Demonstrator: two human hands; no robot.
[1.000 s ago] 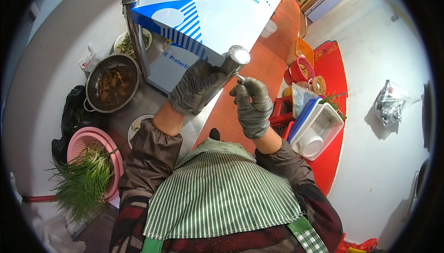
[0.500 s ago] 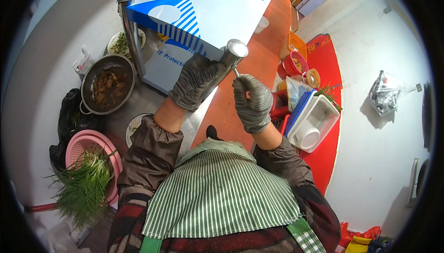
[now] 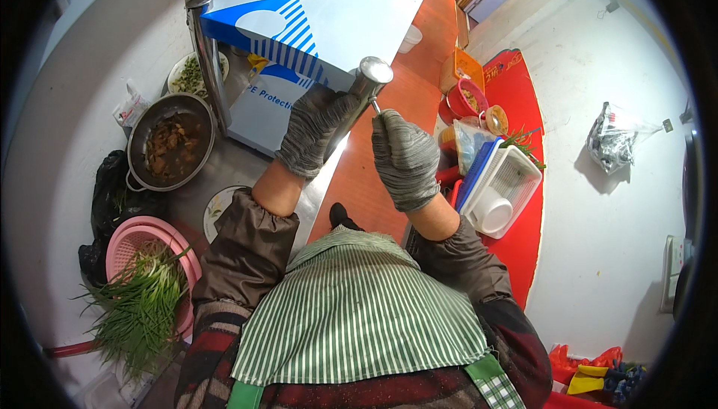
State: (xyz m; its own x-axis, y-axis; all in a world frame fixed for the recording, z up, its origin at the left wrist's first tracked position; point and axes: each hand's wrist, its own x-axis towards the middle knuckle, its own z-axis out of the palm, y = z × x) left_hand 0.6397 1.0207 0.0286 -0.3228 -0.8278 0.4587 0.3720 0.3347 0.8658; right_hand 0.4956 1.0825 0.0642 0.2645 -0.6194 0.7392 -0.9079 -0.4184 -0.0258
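Observation:
A round metal post point(image 3: 371, 74) stands at the near corner of a steel shelf point(image 3: 299, 5) covered in white and blue protective film. My left hand point(image 3: 317, 126), in a grey knitted glove, is closed around this post just below its capped top. On the post's right side, my gloved right hand point(image 3: 406, 156) is closed on a thin metal rod point(image 3: 375, 105). The rod's bare end meets the post, while its other end is hidden inside my fingers. Below the film-covered top, a lower film-covered panel point(image 3: 258, 114) shows behind my left hand.
At left are a pan of brown food point(image 3: 173, 147), a plate of chopped greens point(image 3: 196, 74) and a pink basket point(image 3: 123, 241) with green stalks point(image 3: 142, 312). A red table point(image 3: 527, 207) at right bears a white basket point(image 3: 516, 177) and tubs. A bag point(image 3: 613, 140) hangs on the wall.
My right hand has turned about the rod, and the back of the glove now faces up more. My left hand keeps its hold on the post. The whole view has shifted slightly.

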